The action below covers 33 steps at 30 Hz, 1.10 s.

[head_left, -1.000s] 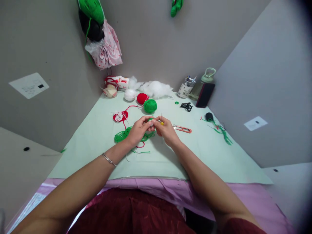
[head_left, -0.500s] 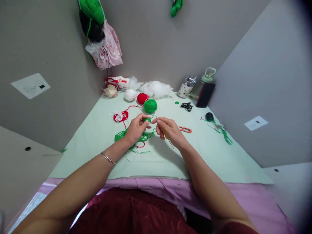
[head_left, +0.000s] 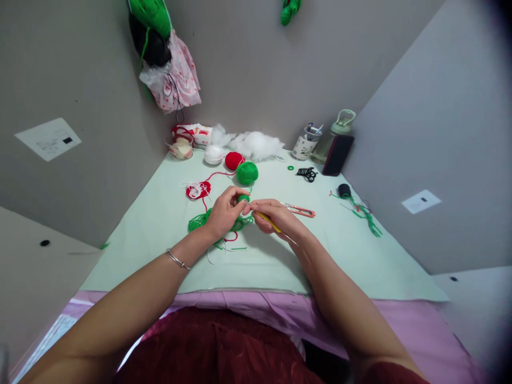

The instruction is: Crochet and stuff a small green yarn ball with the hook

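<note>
- Green piece [head_left: 244,198]: mostly covered by the left hand [head_left: 224,211]; full shape not determinable.
- Yellow-handled hook [head_left: 269,222]: partly covered by the right hand [head_left: 277,212]; engagement of its tip with the green piece is too small to verify.
- Green yarn heap [head_left: 199,222]: partly obscured by the left hand.
- Orange cutter [head_left: 303,211]: end nearest the right hand is indistinct.
- Bottle [head_left: 321,153]: lower right portion concealed behind the phone [head_left: 338,156].
- Hanging green yarn [head_left: 151,17] and green bundle [head_left: 289,13]: both truncated by the top edge.
- Left wall plate [head_left: 48,140]: markings too small to read.
- Maroon garment [head_left: 216,346]: truncated by the bottom edge.
</note>
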### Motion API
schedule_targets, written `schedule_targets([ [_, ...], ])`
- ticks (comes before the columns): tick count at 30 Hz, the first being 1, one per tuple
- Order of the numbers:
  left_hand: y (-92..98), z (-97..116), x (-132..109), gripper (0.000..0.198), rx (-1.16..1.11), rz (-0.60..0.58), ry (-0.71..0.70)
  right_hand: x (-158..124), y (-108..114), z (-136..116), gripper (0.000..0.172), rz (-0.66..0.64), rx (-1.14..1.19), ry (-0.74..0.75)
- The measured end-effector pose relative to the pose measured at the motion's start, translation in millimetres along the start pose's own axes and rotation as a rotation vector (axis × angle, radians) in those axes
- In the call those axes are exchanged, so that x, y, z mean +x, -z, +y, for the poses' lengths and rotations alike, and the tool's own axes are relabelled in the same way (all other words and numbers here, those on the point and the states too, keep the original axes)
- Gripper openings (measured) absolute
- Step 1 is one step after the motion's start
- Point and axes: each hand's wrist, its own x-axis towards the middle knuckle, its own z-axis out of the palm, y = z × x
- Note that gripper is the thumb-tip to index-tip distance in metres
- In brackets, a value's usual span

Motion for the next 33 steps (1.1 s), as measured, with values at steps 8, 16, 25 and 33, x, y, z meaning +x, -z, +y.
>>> schedule_targets([
  [8,-0.6,-5.4,-0.4,0.016,0.115,0.006,-0.102,3.2,12.2,1.7,0.017,-0.097,0.181,-0.128],
  [16,2.7,-2.3,-2.5,0.017,0.173,-0.005,-0.170,7.0,15.8,4.6,0.016,-0.087,0.166,-0.124],
  [25,-2.2,-0.6,1.3,0.017,0.014,-0.083,-0.019,-0.7,-13.2,3.0,0.016,0.160,-0.158,0.088],
  [33,-0.9,3.0,3.1,0.017,-0.068,-0.095,0.069,-7.3,-30.6,10.9,0.023,0.333,-0.456,0.215],
])
